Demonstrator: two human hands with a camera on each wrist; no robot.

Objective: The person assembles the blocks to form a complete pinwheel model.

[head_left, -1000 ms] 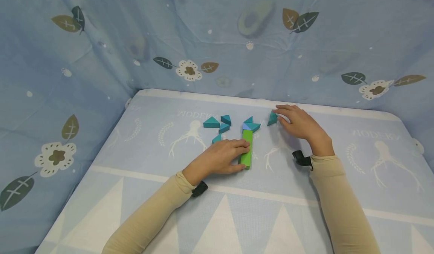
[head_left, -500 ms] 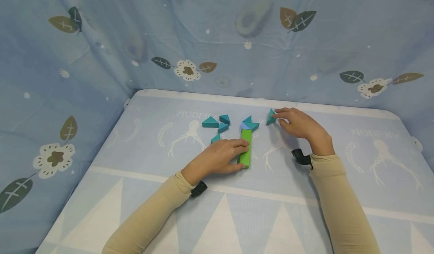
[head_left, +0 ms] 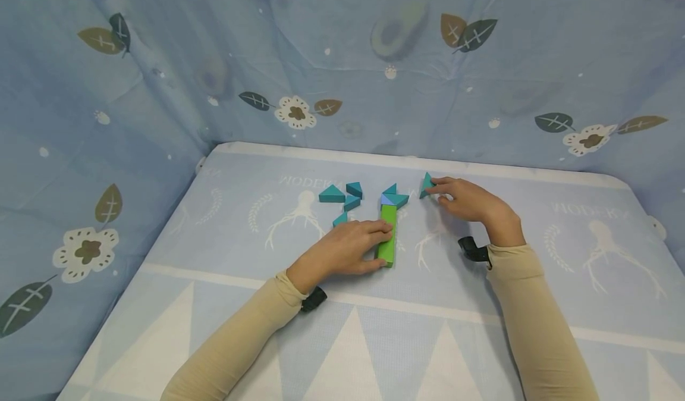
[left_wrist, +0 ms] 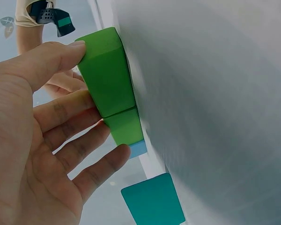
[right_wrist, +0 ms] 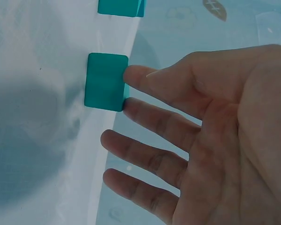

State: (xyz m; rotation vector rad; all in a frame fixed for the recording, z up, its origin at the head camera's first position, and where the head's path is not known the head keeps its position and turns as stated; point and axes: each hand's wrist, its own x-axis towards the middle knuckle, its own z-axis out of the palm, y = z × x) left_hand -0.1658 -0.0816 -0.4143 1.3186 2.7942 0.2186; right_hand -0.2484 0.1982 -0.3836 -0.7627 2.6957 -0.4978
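Two green blocks [left_wrist: 107, 75] lie end to end on the mat. My left hand [head_left: 345, 249] rests on them, its thumb at the near end and its fingers loosely extended along the side and top. At their far end sit a small light-blue triangle [head_left: 386, 199] and a teal triangle [head_left: 397, 200], with another teal triangle [head_left: 392, 189] behind. To the right, my right hand [head_left: 465, 200] pinches a separate teal triangular block [head_left: 425, 187] with thumb and index finger. In the right wrist view the other fingers of that hand extend free of the block [right_wrist: 106, 82].
Several teal triangular blocks [head_left: 332, 194] lie left of the green ones, one [head_left: 341, 218] close by the left hand. A patterned mat [head_left: 257, 329] covers the table. Blue printed cloth [head_left: 342, 44] hangs behind and at the left.
The right hand has shifted slightly left, its thumb and index closing in on the teal triangular block, which has moved a little left too. The left hand and green blocks stay put.
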